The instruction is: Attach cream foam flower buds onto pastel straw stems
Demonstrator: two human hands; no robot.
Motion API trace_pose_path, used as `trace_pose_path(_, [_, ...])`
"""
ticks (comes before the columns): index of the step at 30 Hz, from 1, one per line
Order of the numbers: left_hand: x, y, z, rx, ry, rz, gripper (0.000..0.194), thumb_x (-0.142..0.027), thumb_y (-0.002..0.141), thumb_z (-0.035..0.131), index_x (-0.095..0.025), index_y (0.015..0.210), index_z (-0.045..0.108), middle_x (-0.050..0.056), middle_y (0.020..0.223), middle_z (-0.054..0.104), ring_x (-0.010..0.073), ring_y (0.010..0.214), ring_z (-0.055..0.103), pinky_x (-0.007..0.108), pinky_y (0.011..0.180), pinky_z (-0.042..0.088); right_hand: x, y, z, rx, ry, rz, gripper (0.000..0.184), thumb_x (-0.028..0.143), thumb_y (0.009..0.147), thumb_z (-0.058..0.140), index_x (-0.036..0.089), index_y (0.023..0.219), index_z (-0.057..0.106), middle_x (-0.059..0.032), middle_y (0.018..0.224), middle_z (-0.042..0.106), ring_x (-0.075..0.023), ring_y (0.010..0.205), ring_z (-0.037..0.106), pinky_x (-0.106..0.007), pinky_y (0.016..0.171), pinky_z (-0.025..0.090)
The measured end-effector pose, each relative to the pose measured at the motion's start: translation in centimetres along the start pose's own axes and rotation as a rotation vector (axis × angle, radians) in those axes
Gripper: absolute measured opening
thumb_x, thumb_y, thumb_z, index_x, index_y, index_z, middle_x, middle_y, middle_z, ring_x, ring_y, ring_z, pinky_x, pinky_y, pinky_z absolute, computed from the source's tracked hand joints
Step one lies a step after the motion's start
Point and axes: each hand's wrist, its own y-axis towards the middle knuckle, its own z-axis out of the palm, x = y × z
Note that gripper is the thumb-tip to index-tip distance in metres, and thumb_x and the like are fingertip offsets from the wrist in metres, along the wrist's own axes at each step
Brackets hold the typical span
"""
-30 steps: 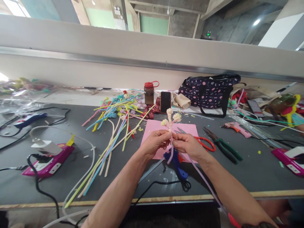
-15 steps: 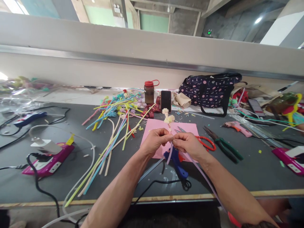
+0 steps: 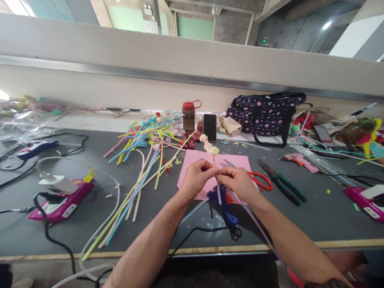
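Rising behind a pale partition (image 3: 180, 60), the room shows bare concrete beams (image 3: 231, 24) and greenish panels (image 3: 195, 29). Below, the long grey surface (image 3: 315, 216) stretches across, its front edge raw wood. A dark patterned bag (image 3: 261, 116) sits against the partition; left of it, fuzzy coloured strips (image 3: 150, 134) lie heaped. A pink sheet (image 3: 193, 157) rests flat mid-surface, partly under a blue glue gun (image 3: 223, 206) and red-handled scissors (image 3: 253, 173), with pliers (image 3: 279, 180) just to the right. Above the sheet, the left hand (image 3: 198, 178) and right hand (image 3: 237, 182) meet, fingers of both pinched on a tilted cream-tufted stem (image 3: 210, 148). A lilac strip (image 3: 261, 226) trails from beneath the right hand; whether it joins the stem I can't quite tell, the fingers covering that spot.
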Motion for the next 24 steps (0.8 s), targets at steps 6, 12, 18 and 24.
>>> trace_pose_path(6, [0.5,0.1,-0.1,-0.022,0.099,0.032,0.023,-0.033,0.064,0.067,-0.014,0.06,0.055,-0.003,0.056,0.051,0.0089,0.054,0.045,0.021,0.052,0.034,-0.4,0.2,0.0,0.003,-0.1,-0.049,0.021,0.034,0.077,0.055,0.015,0.068,0.06,0.0036,0.057,0.046,-0.0085,0.05,0.037,-0.021,0.048,0.029])
trace_pose_path(12, [0.2,-0.1,-0.1,-0.003,0.014,-0.024,0.026,-0.036,0.063,0.069,-0.014,0.059,0.056,-0.003,0.055,0.05,0.0075,0.051,0.042,0.021,0.05,0.032,-0.1,0.1,-0.1,-0.018,-0.189,-0.172,0.018,0.029,0.078,0.053,0.016,0.066,0.058,0.0019,0.061,0.049,-0.0109,0.058,0.043,-0.023,0.054,0.033])
trace_pose_path(18, [-0.7,-0.3,-0.9,0.306,-0.385,-0.273,0.027,-0.039,0.069,0.064,-0.013,0.078,0.064,0.0,0.063,0.055,0.0051,0.049,0.043,0.019,0.048,0.031,0.0,0.0,-0.3,0.131,0.221,0.009,0.021,0.033,0.075,0.059,0.015,0.065,0.054,0.0067,0.049,0.037,-0.006,0.043,0.03,-0.022,0.044,0.02])
trace_pose_path(24, [-0.6,-0.1,-1.5,0.355,-0.356,-0.217,0.022,-0.033,0.066,0.067,-0.012,0.065,0.063,0.001,0.061,0.057,0.0056,0.048,0.044,0.02,0.048,0.033,-0.3,0.0,-0.4,0.178,0.285,0.013,0.02,0.032,0.075,0.061,0.014,0.068,0.056,0.0066,0.048,0.039,-0.0052,0.042,0.031,-0.022,0.043,0.019])
